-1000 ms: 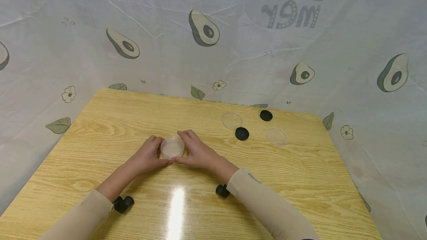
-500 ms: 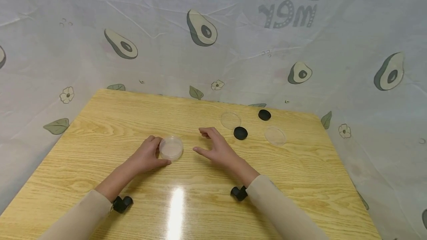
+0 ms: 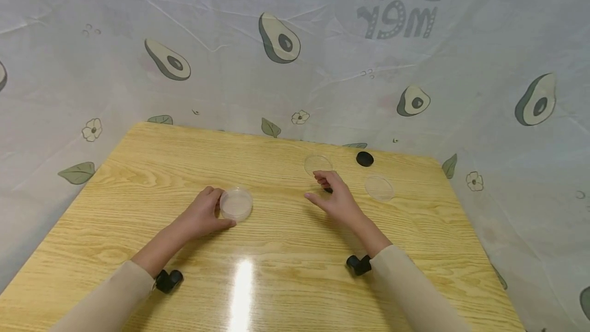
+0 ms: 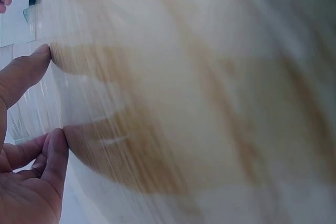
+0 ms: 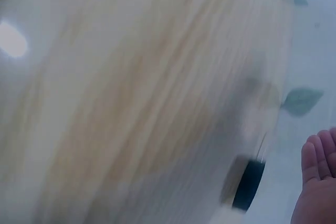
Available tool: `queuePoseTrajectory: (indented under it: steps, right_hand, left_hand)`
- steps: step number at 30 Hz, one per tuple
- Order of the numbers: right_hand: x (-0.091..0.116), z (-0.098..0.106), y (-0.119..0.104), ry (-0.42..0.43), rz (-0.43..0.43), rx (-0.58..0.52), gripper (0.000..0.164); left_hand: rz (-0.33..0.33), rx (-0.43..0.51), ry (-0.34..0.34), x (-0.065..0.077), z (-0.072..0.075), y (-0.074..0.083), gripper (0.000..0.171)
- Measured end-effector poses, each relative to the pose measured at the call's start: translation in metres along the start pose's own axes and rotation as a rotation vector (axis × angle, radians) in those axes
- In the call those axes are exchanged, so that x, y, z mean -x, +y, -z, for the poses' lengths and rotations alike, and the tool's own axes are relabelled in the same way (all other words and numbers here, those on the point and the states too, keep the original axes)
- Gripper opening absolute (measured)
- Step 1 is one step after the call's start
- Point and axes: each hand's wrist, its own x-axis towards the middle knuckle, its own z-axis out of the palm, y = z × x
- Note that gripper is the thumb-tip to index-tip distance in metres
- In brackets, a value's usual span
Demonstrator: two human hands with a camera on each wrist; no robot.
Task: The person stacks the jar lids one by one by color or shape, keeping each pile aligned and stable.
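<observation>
My left hand grips a clear round petri dish at its left side, thumb in front and fingers behind. In the left wrist view the thumb and fingertips press against the clear dish wall. Farther right, my right hand hovers with thumb and fingers spread, holding nothing. Its fingers overlap a black round disc, mostly hidden behind them in the head view. The right wrist view shows that black disc edge-on, apart from the right hand's fingers.
Beyond the right hand a thin clear disc lies on the wooden table. A second black disc sits near the back edge, and another clear disc lies to the right. A printed curtain hangs behind the table.
My right hand has let go of the petri dish and moved right to the nearer black disc. The left hand has stayed on the petri dish.
</observation>
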Motion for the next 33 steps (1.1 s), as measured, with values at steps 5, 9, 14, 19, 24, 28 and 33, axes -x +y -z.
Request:
queuePoseTrajectory:
  steps: [5, 9, 14, 19, 24, 28, 33]
  right_hand:
    - [0.002, 0.018, 0.018, 0.025, -0.033, 0.038, 0.068]
    - [0.004, 0.028, 0.031, 0.029, -0.067, 0.073, 0.072]
    - [0.003, 0.036, 0.041, 0.008, -0.142, 0.119, 0.074]
    - [0.001, 0.040, 0.048, -0.026, -0.211, 0.141, 0.075]
    - [-0.001, 0.040, 0.057, -0.038, -0.246, 0.136, 0.074]
    - [-0.003, 0.038, 0.062, -0.056, -0.259, 0.127, 0.074]
    - [-0.007, 0.037, 0.062, -0.058, -0.251, 0.142, 0.072]
  left_hand:
    - [-0.003, 0.008, 0.000, 0.000, -0.001, 0.000, 0.060]
    - [0.002, 0.005, -0.002, -0.001, 0.000, 0.001, 0.063]
    - [0.005, -0.002, -0.003, -0.001, 0.000, 0.001, 0.064]
    - [0.007, -0.001, -0.003, 0.000, 0.000, 0.000, 0.063]
    - [0.011, 0.003, -0.006, 0.000, 0.000, 0.001, 0.064]
    - [0.013, 0.004, -0.007, 0.001, 0.000, 0.002, 0.064]
    - [0.016, 0.000, -0.007, 0.001, 0.000, 0.002, 0.065]
